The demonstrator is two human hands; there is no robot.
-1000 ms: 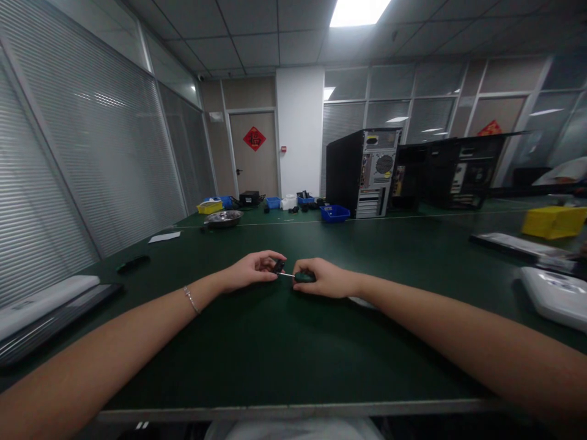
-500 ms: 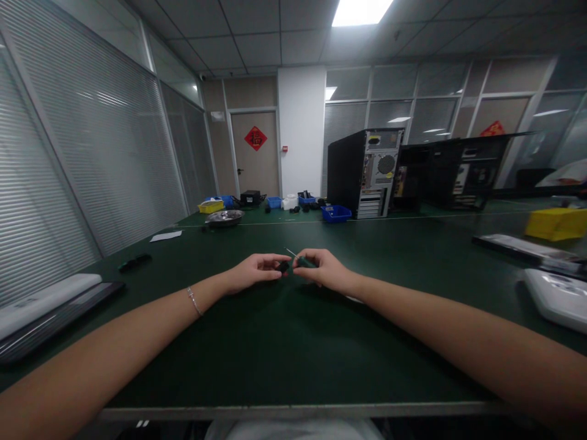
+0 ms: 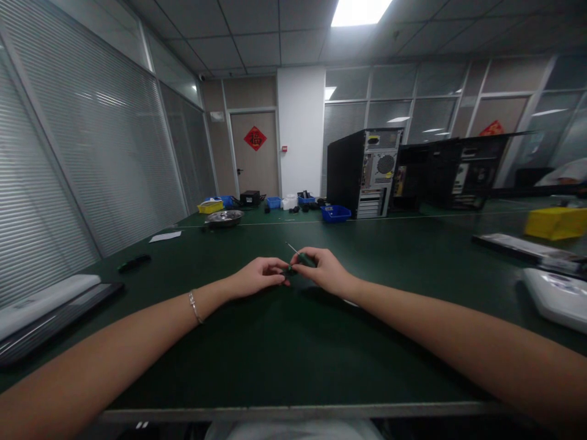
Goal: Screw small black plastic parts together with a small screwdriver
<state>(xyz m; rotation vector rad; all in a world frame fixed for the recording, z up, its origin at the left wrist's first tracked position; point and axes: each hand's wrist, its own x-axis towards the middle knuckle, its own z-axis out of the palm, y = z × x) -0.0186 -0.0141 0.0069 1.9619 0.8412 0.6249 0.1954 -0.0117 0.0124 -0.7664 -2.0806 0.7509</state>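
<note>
My left hand is closed around a small dark piece with some green on it, too small to identify. My right hand grips a screwdriver by its green handle, and the thin metal shaft points up and away to the left. The fingertips of both hands meet at the small piece, a little above the green tabletop. Fingers hide much of that piece.
A black computer tower stands at the back beside a blue tray. A metal dish sits farther left. Keyboards lie at the left edge, a white device and a yellow bin at the right.
Both hands have come together at the small piece. It has turned and now shows some green, and the screwdriver shaft has tilted more upright.
</note>
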